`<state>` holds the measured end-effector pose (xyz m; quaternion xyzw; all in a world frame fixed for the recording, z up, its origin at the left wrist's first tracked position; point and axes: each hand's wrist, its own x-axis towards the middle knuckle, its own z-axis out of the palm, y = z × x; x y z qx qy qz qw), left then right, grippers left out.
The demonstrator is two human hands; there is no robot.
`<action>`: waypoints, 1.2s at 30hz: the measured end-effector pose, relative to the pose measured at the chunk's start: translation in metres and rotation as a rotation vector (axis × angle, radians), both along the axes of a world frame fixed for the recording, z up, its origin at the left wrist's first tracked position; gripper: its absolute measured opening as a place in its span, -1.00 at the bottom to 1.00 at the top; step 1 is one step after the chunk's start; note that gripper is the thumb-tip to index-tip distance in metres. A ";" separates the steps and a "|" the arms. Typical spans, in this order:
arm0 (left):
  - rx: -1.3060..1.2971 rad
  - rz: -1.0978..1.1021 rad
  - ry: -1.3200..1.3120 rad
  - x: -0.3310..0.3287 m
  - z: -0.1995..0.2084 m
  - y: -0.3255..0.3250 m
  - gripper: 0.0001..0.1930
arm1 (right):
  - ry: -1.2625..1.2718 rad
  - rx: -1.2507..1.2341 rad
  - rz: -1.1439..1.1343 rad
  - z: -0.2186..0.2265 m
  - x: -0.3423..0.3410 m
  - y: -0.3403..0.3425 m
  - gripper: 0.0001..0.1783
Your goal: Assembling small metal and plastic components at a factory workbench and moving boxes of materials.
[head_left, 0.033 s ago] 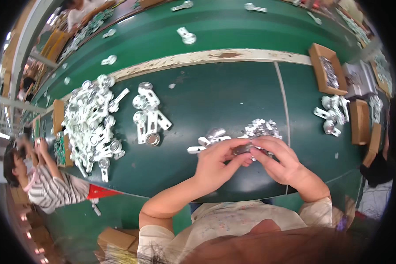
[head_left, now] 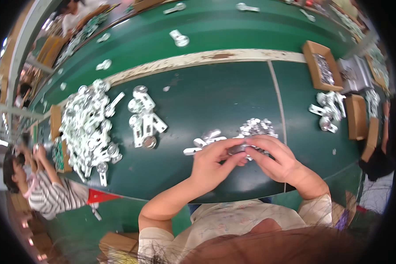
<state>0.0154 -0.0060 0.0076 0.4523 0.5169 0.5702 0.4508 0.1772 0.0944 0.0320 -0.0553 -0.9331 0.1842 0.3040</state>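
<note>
Between my two hands is a small, dark silvery metal piece with a rounded edge (head_left: 236, 150); fingers cover most of it. My left hand (head_left: 213, 163) pinches it from the left. At its other side, the fingers of my right hand (head_left: 273, 160) are closed on it too. Just beyond the hands lies a heap of small shiny metal bits (head_left: 256, 127). Several white-handled parts with round silvery heads (head_left: 202, 142) rest beside my left fingers. A small cluster of such parts (head_left: 146, 118) lies farther left, next to a large pile of them (head_left: 87, 127).
A worn pale rail (head_left: 198, 61) separates the dark green table (head_left: 215, 92) from a green belt (head_left: 233, 33) carrying scattered parts. At right stand a cardboard box of metal bits (head_left: 323, 68), more parts (head_left: 329, 110) and another carton (head_left: 356, 116). A co-worker (head_left: 53, 189) sits at left.
The table and its piles appear slightly farther left in the picture. Both hands stay closed on the same metal piece, with hardly any change of grip.
</note>
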 end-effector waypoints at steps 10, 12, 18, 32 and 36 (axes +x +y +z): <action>-0.114 -0.106 -0.300 -0.010 0.008 0.003 -0.70 | -0.625 0.068 -0.988 0.009 0.131 0.092 -0.61; -0.148 -0.121 -0.314 -0.010 0.009 0.002 -0.70 | -0.593 -0.001 -0.948 -0.015 0.142 0.114 -0.68; -0.178 -0.107 -0.404 -0.006 0.007 0.001 -0.69 | -0.068 -0.130 -0.750 0.002 0.097 0.090 -0.78; -0.128 -0.125 -0.330 -0.007 0.001 0.002 -0.68 | 0.077 -1.192 0.053 -0.009 0.016 0.018 -0.56; -0.157 -0.140 -0.369 -0.009 -0.003 0.001 -0.67 | 0.046 -0.494 -0.149 0.001 0.010 0.010 -0.50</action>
